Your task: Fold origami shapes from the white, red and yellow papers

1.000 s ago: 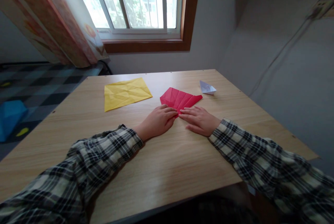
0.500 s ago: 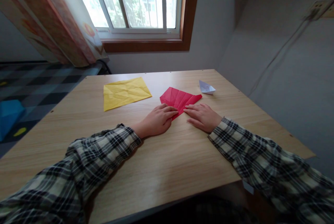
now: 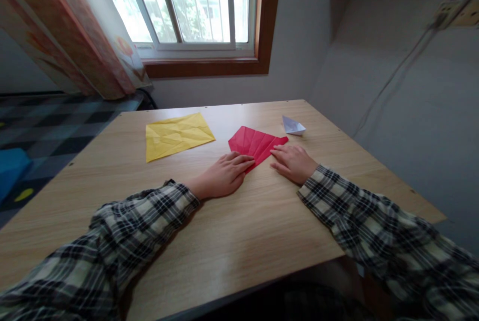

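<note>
Head view: the left hand (image 3: 224,176) is lying flat, fingers released, pinning the near point of the creased red folded paper (image 3: 256,142) to the pale wooden table (image 3: 239,241). The right hand (image 3: 294,161), also unclenched, is pressing its right edge (a crease being flattened, seemingly); next calls for firm, even pressure. Beyond are lying a crumpled yellow paper sheet (image 3: 177,134) and a small white paper boat (image 3: 293,126).

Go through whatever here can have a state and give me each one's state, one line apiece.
red paper: folded, creased, flat on the table
left hand: open, fingertips on red paper
right hand: open, fingertips at its edge
yellow paper: unfolded, creased
white paper boat: folded
window: looks shut
</note>
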`<move>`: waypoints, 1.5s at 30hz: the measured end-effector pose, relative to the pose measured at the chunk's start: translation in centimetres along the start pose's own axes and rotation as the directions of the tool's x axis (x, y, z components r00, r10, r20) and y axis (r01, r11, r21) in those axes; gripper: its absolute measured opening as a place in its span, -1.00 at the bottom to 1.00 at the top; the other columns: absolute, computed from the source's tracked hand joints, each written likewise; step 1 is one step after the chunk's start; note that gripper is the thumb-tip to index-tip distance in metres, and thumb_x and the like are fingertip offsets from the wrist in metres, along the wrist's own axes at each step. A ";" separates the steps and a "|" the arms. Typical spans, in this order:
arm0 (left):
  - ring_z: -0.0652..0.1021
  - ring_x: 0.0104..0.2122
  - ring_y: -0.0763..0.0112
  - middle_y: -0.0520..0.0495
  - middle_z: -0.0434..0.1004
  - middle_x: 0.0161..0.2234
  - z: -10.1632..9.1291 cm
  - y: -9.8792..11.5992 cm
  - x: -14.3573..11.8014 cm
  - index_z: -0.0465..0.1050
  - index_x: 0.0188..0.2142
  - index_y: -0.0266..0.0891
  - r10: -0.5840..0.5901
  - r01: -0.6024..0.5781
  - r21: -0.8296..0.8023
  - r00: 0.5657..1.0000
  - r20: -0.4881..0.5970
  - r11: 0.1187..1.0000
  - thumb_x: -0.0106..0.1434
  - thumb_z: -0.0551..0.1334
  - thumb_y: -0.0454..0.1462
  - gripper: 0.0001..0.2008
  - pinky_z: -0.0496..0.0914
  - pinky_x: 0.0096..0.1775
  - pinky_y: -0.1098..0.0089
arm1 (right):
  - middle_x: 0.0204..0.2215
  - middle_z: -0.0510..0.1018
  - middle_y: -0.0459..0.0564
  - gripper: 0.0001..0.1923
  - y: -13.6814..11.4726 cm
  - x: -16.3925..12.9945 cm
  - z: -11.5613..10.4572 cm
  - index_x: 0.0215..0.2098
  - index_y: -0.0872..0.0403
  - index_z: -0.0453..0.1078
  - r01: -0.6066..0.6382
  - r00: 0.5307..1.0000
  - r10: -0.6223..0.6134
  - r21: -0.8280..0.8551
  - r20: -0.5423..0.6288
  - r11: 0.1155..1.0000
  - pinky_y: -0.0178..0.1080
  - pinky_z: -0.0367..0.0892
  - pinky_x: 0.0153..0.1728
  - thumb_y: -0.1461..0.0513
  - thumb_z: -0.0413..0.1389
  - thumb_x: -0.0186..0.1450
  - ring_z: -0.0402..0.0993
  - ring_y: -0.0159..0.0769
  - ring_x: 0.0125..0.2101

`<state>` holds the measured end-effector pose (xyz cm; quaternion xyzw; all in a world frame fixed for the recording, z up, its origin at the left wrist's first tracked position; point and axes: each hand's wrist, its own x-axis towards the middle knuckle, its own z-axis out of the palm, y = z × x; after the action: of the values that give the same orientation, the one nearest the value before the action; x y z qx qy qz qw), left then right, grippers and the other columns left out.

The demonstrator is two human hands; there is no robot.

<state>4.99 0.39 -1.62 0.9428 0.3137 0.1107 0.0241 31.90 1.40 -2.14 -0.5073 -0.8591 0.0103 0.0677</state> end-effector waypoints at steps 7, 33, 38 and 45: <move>0.40 0.20 0.12 -0.20 0.44 0.22 0.2 -0.1 0.0 0.37 0.24 -0.27 -0.023 0.023 -0.009 1.000 -0.015 1.000 0.45 0.02 -0.26 -0.57 0.26 0.24 0.08 | 0.28 0.37 0.22 -0.43 -1.1 -0.3 0.5 0.29 0.12 0.32 0.238 0.971 -0.237 0.074 -0.017 0.969 0.13 0.09 0.26 -0.01 -0.04 0.45 0.27 0.01 0.28; 0.45 0.15 0.15 -0.17 0.49 0.18 0.4 -0.3 0.0 0.45 0.15 -0.24 0.009 -0.011 -0.035 0.998 -0.066 0.999 0.44 0.06 -0.27 -0.63 0.31 0.21 0.07 | 0.25 0.42 0.18 -0.47 -2.4 -0.4 1.4 0.32 0.08 0.28 0.551 0.830 -0.555 0.241 -0.056 0.799 0.18 0.05 0.28 0.02 -0.11 0.50 0.29 -0.08 0.28; 0.46 0.14 0.17 -0.16 0.50 0.17 0.3 -0.2 0.0 0.46 0.15 -0.23 0.024 -0.026 -0.026 0.996 -0.084 0.999 0.45 0.06 -0.27 -0.64 0.31 0.21 0.10 | 0.22 0.46 0.21 -0.47 -1.5 -0.3 1.0 0.26 0.12 0.36 0.480 0.877 -0.474 0.229 -0.085 0.847 0.14 0.16 0.22 0.00 -0.10 0.50 0.39 -0.07 0.19; 0.42 0.18 0.14 -0.16 0.46 0.21 0.1 -0.1 0.0 0.41 0.22 -0.22 0.011 -0.012 -0.022 0.998 -0.055 1.000 0.44 0.05 -0.29 -0.59 0.30 0.23 0.07 | 0.21 0.48 0.14 -0.55 0.1 0.1 0.1 0.19 0.05 0.43 0.320 0.947 -0.313 0.198 -0.064 0.926 0.11 0.20 0.19 0.06 -0.06 0.48 0.40 -0.07 0.19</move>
<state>4.96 0.45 -1.77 0.9408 0.3075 0.1403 0.0255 31.96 1.53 -2.25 -0.3523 -0.9227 0.0801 0.1342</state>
